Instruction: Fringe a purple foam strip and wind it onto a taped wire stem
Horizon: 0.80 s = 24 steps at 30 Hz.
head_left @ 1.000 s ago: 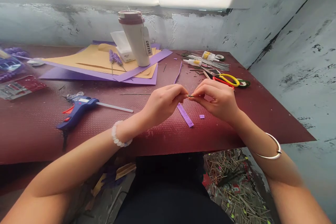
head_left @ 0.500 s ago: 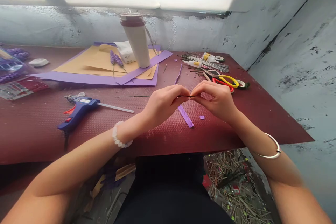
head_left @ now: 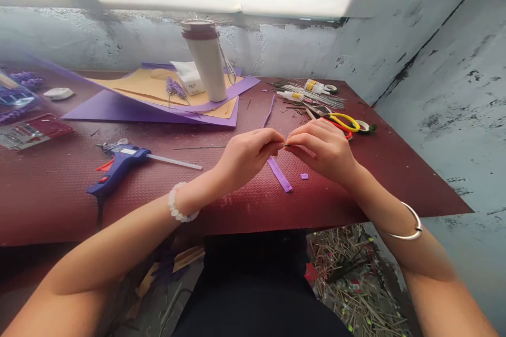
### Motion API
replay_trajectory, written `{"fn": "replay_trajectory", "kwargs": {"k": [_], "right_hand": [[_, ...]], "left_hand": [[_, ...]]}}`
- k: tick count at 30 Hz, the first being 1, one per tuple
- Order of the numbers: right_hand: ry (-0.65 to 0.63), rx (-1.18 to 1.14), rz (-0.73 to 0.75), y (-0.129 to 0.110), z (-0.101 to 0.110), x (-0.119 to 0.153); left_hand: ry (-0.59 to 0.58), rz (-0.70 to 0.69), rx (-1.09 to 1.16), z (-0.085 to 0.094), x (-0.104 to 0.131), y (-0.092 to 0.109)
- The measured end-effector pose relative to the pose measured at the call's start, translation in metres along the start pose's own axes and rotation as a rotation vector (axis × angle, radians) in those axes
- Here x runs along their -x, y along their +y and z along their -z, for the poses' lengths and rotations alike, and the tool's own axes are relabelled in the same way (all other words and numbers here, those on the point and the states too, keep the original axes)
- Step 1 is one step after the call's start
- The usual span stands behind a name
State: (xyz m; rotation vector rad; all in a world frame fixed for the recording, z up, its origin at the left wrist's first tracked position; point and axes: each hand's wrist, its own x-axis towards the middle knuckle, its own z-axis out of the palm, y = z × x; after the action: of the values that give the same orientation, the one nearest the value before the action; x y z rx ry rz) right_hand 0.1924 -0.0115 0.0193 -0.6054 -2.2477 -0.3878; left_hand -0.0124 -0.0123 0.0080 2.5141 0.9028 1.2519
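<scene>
My left hand (head_left: pixel 249 155) is closed in a pinch on a thin dark wire (head_left: pixel 200 147), whose long end sticks out to the left above the table. Fingertip to fingertip with it, my right hand (head_left: pixel 326 145) pinches the wire's other end, where a small dark tip shows. Just beyond and below my fingers lies a purple crepe paper strip (head_left: pixel 280 175), its far part twisted thin. A small purple paper scrap (head_left: pixel 304 176) rests beside it.
A blue glue gun (head_left: pixel 122 166) lies at left. Behind stand a lidded cup (head_left: pixel 207 66) and purple paper (head_left: pixel 95 105), its long strip curled up. At right are yellow-and-red-handled tools (head_left: pixel 343 121), glue bottles (head_left: pixel 315 86) and wires (head_left: pixel 328 99). The red table (head_left: pixel 158 205) meets a wall.
The long purple paper strip at left has lifted and curled upward. My hands stay almost in place, the right one shifting slightly with its fingers on the wire.
</scene>
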Motion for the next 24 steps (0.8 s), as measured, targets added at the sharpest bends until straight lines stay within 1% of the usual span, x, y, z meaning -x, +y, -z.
{"fn": "replay_trajectory", "kwargs": {"k": [5, 10, 13, 15, 18, 21, 24], "right_hand": [[0.016, -0.042, -0.032, -0.0033, 0.0003, 0.0006], [-0.018, -0.011, -0.045, -0.0039, 0.0001, 0.0021], [-0.011, 0.008, -0.042, -0.0037, 0.0001, 0.0012], [0.011, 0.032, -0.042, -0.0035, 0.0, 0.0003], [0.034, 0.051, -0.031, -0.0023, -0.0002, -0.0005], [-0.008, 0.041, -0.036, 0.0, 0.0003, -0.0009], [-0.045, 0.039, 0.001, 0.0026, 0.0015, -0.0014]], "left_hand": [[-0.006, 0.022, 0.042, 0.0005, -0.0005, 0.0001], [-0.042, 0.052, 0.03, 0.0012, -0.001, 0.0017], [-0.051, 0.061, 0.024, 0.0021, -0.0023, 0.0023], [-0.056, 0.047, 0.015, 0.0027, -0.0036, 0.0011], [-0.069, -0.022, 0.01, 0.0035, -0.006, -0.0028], [-0.078, -0.048, 0.012, 0.0036, -0.0075, -0.0061], [-0.083, -0.004, 0.005, 0.003, -0.0076, -0.0065]]}}
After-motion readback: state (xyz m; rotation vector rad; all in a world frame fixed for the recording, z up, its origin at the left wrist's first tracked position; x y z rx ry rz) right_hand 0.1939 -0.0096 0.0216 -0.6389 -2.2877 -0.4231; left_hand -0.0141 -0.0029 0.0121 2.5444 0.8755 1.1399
